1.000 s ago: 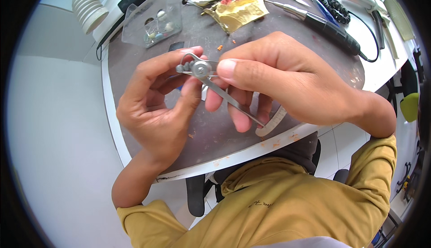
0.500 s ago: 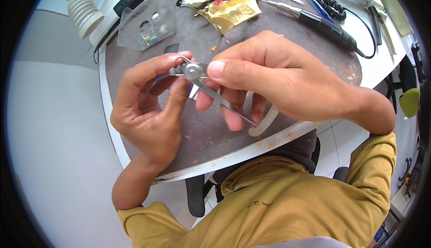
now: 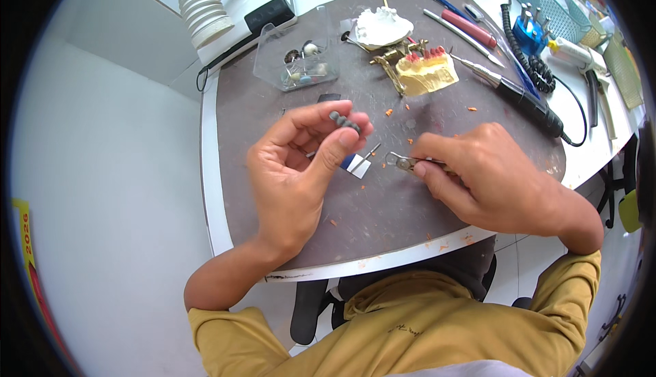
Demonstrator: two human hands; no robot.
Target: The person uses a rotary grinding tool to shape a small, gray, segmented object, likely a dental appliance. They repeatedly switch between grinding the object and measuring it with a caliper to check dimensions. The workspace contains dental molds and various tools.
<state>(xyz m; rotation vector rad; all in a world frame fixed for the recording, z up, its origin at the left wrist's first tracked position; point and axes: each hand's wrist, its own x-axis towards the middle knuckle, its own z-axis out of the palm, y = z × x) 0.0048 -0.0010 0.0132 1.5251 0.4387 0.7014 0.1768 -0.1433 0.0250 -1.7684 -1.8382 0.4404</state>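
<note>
Between the thumb and fingertips of my left hand (image 3: pixel 287 179) is a small grey dental bridge (image 3: pixel 344 122), a row of joined tooth-shaped units held up above the bench. My right hand (image 3: pixel 488 179) is closed around a metal dental caliper (image 3: pixel 402 162); its looped end pokes out past the thumb and index finger, while most of its arms are hidden by the palm. The caliper is apart from the bridge. On the bench between my hands lie a blue and white piece (image 3: pixel 359 166) and a thin metal shank (image 3: pixel 369 157).
Beyond my hands stands a yellow dental model (image 3: pixel 427 80) with red teeth, beside a white plaster cast (image 3: pixel 383 29). A clear box (image 3: pixel 297 80) holds polishing bits. A corded handpiece (image 3: pixel 523 100) lies right, near a blue bur stand (image 3: pixel 529 35). Orange shavings dot the grey bench (image 3: pixel 389 220).
My right hand has drawn the caliper away from the bridge, to the right. My left hand still holds the bridge. The view has shifted, so the bench items sit lower and further right.
</note>
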